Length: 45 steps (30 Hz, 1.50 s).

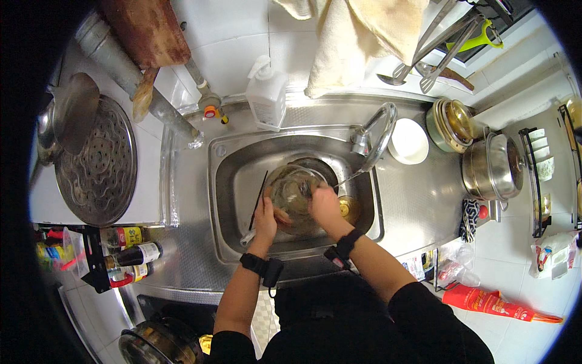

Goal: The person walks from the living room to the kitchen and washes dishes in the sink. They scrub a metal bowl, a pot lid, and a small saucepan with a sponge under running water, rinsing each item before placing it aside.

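Observation:
Over the stainless steel sink (236, 173), a round clear glass vessel (293, 195), perhaps a bowl, is held tilted. My left hand (265, 223) grips its lower left edge. At its right side my right hand (326, 207) is curled and motion-blurred; whether it holds anything is hidden. Behind the glass lies a dark round pan or bowl (329, 168). An amber-toned round dish (348, 208) sits right of it, partly covered by my right wrist. A dark chopstick-like stick (258, 200) leans at the left. The chrome faucet (386, 136) curves over the sink's right side, its spout near my right hand.
A white pump bottle (267, 102) stands behind the sink. Right of the faucet are a white bowl (408, 142), stacked basins (448, 125) and a lidded steel pot (489, 166). A perforated steaming tray (97, 164) leans left. Above hang a cream towel (359, 41) and utensils (436, 54).

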Each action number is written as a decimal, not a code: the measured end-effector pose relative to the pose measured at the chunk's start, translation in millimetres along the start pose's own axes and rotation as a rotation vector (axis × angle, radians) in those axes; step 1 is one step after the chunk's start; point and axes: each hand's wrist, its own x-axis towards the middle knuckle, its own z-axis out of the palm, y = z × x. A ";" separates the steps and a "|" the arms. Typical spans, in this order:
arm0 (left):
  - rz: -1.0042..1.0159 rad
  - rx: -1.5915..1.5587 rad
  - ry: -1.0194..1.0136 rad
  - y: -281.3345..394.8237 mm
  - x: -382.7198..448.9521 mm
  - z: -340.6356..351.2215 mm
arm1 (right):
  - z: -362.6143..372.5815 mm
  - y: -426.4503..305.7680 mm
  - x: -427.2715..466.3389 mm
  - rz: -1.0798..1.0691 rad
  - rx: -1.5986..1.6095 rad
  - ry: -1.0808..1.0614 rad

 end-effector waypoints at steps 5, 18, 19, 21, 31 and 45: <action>0.016 -0.155 0.018 -26.9 14.3 20.3 | 0.6 -22.5 5.8 -0.277 0.380 0.098; 0.266 0.250 -0.045 0.5 -1.7 16.9 | 2.1 -24.7 11.7 -0.190 0.242 0.298; 0.207 0.191 -0.018 -4.1 5.4 15.9 | 4.5 -31.1 4.4 -0.249 0.281 0.273; 0.288 0.154 0.055 -19.4 19.7 -3.4 | -2.2 -41.1 -8.5 -0.375 0.313 0.007; 0.289 0.188 0.007 -13.3 -7.0 -1.3 | 9.4 -12.0 14.7 -0.232 0.015 0.205; 0.401 -0.169 0.203 16.1 9.6 -27.8 | -27.2 26.9 -38.6 0.620 1.876 -0.355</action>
